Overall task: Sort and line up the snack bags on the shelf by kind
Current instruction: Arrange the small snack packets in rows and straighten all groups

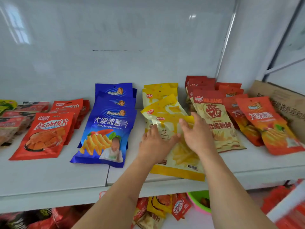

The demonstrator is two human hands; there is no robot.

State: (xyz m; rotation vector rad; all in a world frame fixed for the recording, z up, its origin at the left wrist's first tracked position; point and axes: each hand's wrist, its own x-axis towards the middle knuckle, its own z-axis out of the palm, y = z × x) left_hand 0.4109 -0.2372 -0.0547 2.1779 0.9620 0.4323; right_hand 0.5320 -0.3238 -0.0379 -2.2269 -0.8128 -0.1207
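Note:
Snack bags lie in rows by kind on the white shelf. A yellow bag stack runs down the middle; its front yellow bag lies tilted, bottom edge near the shelf front. My left hand rests on that bag's left side with fingers spread. My right hand lies flat on its upper right part. Left of them is a blue bag stack, then red bags. To the right are cream-and-red bags and orange-red bags.
Dark and green bags crowd the far left. A cardboard box stands at the right end against the back wall. Below the shelf, loose snack bags and a green-and-pink bowl sit on a lower level.

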